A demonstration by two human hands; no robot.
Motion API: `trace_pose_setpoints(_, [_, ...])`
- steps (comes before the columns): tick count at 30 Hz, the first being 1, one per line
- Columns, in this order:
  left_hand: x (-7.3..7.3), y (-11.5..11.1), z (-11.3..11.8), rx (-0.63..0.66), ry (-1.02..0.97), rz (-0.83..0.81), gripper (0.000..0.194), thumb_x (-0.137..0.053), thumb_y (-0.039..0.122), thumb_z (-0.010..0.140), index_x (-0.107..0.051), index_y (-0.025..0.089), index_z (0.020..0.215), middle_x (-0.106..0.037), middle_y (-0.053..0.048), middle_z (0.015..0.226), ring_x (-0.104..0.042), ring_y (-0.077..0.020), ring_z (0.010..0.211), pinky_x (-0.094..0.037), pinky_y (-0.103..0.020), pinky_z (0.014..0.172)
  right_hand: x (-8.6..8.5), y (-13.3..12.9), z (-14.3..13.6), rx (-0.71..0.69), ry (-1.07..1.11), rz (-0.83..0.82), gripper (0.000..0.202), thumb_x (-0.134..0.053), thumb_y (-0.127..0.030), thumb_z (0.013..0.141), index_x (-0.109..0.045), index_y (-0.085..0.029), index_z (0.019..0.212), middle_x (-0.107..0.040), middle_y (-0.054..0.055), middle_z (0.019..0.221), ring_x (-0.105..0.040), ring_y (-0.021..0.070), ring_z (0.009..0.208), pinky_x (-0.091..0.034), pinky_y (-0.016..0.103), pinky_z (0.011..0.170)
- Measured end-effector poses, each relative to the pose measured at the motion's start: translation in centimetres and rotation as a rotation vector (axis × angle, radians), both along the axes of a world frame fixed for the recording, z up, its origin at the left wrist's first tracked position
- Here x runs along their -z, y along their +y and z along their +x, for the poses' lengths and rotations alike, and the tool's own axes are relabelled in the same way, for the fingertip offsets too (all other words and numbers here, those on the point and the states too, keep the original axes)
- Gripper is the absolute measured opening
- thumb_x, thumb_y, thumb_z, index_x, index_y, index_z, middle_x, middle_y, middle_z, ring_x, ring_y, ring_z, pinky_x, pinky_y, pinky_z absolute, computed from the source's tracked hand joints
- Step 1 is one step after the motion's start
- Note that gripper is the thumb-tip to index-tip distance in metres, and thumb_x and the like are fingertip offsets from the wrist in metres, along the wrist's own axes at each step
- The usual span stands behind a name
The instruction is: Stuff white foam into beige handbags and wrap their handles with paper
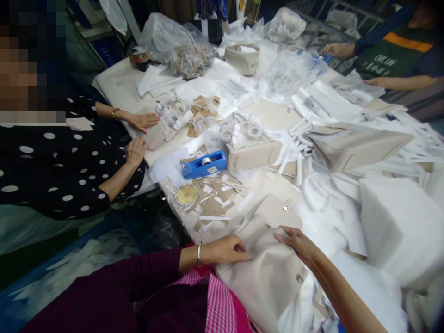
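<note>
A cream leather-like bag [267,277] lies at the table's near edge, its flap with a small gold clasp [285,208] pointing away from me. My left hand [227,249], with a silver bangle at the wrist, rests on the bag's left side, fingers curled; what they hold, if anything, is hidden. With thumb and fingers my right hand [294,243] pinches the bag's upper edge near the flap. Beyond the bag are a blue tape dispenser [204,164], a round yellowish roll [186,194] and scissors [229,183] among paper scraps.
Across the left corner, a person's hands [144,121] rest on another cream bag [155,135]. Another person's hands [338,50] are at the far right. Finished-looking bags [255,155], plastic wrapping [173,39] and a white foam stack [398,226] crowd the table. A blue bin [133,231] stands lower left.
</note>
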State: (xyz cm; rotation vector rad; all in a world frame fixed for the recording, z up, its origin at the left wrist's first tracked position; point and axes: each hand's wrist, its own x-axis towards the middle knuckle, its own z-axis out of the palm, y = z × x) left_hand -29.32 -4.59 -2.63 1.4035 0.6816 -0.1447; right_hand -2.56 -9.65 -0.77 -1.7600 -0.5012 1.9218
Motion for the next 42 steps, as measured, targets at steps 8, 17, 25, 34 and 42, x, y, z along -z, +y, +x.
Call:
trace_pose_setpoints(8, [1.2, -1.2, 0.2, -0.004, 0.138, -0.09, 0.05, -0.074, 0.049, 0.061, -0.055, 0.016, 0.095, -0.057, 0.001, 0.08, -0.051, -0.0127, 0.069, -0.036, -0.022, 0.057, 1.3, -1.0, -0.6, 0.133, -0.049, 0.123, 0.034, -0.076, -0.047, 0.062, -0.061, -0.018, 0.074, -0.065, 0.001, 0.066, -0.059, 0.0181, 0.058, -0.048, 0.031, 0.059])
trace_pose_setpoints(17, [1.4, -0.5, 0.6, 0.033, 0.254, 0.237, 0.017, -0.06, 0.024, 0.061, -0.058, 0.019, 0.077, -0.06, -0.005, 0.074, -0.055, -0.0206, 0.069, -0.038, -0.028, 0.059, 4.1, 0.8, -1.5, 0.113, -0.221, 0.313, 0.035, -0.071, -0.052, 0.064, -0.059, -0.019, 0.067, -0.057, -0.001, 0.063, -0.051, 0.0148, 0.057, -0.042, 0.026, 0.056])
trace_pose_setpoints(25, [1.4, -0.2, -0.7, -0.033, 0.247, 0.179, 0.022, -0.055, 0.023, 0.064, -0.06, 0.017, 0.085, -0.063, -0.009, 0.083, -0.06, -0.0251, 0.075, -0.042, -0.03, 0.062, 5.4, 3.8, -1.7, -0.103, -0.292, 0.407, 0.037, -0.065, -0.053, 0.065, -0.068, -0.017, 0.076, -0.065, 0.004, 0.083, -0.056, 0.0204, 0.079, -0.044, 0.029, 0.071])
trace_pose_setpoints(34, [2.4, 1.0, 0.5, -0.082, 0.309, 0.246, 0.033, -0.055, 0.021, 0.07, -0.058, 0.016, 0.103, -0.065, -0.014, 0.097, -0.061, -0.0292, 0.091, -0.045, -0.035, 0.076, 9.7, 5.1, -2.0, -0.152, -0.517, 0.485, 0.028, -0.058, -0.043, 0.067, -0.048, -0.02, 0.056, -0.042, -0.004, 0.056, -0.042, 0.0137, 0.062, -0.032, 0.024, 0.06])
trace_pose_setpoints(42, [5.2, 3.5, 7.6, -0.108, 0.426, 0.544, 0.032, -0.04, 0.037, 0.091, -0.053, 0.013, 0.107, -0.067, -0.016, 0.098, -0.063, -0.0291, 0.095, -0.046, -0.036, 0.078, 10.7, 6.8, -2.0, -0.344, -0.741, 0.461, 0.02, -0.052, -0.035, 0.074, -0.054, -0.02, 0.062, -0.052, -0.003, 0.059, -0.046, 0.0138, 0.062, -0.031, 0.023, 0.06])
